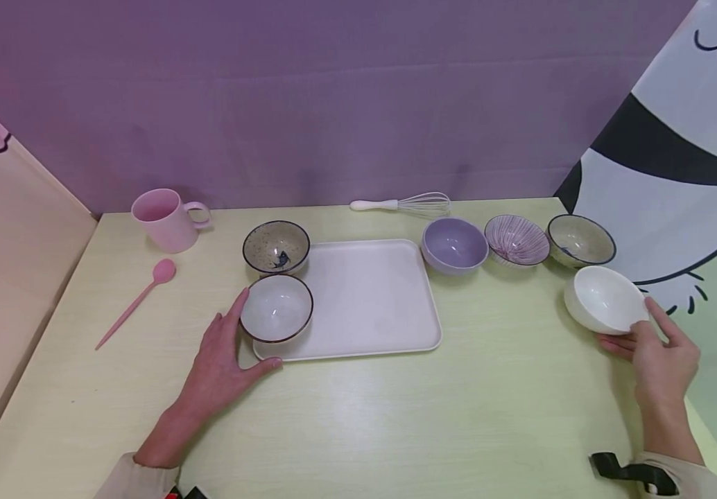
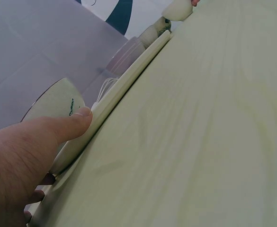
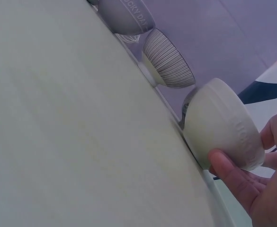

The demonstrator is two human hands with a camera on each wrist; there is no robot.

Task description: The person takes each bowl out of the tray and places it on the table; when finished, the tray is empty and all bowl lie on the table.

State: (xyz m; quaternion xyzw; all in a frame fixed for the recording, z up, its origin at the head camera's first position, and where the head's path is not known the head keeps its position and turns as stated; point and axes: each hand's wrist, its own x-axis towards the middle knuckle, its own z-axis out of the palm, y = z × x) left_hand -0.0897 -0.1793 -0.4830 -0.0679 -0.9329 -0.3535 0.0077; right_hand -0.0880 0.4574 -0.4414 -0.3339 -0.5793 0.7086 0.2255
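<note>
A white bowl with a dark rim (image 1: 276, 308) sits over the front left corner of the white tray (image 1: 371, 298). My left hand (image 1: 224, 360) spreads around it, index finger along its left side, thumb stretched out by the tray's front edge. In the left wrist view, the thumb (image 2: 76, 124) overlaps the bowl's side (image 2: 58, 101). Behind that bowl stands a speckled bowl (image 1: 276, 247) with a dark blue figure inside. At the far right, my right hand (image 1: 664, 357) grips a plain white bowl (image 1: 605, 299), which leans to one side; the thumb (image 3: 226, 165) presses its outside near the base.
Along the back right stand a purple bowl (image 1: 455, 246), a striped bowl (image 1: 516, 240) and a dark-rimmed beige bowl (image 1: 581, 240). A whisk (image 1: 402, 204) lies behind the tray. On the left are a pink mug (image 1: 167, 225) and a pink spoon (image 1: 140, 298).
</note>
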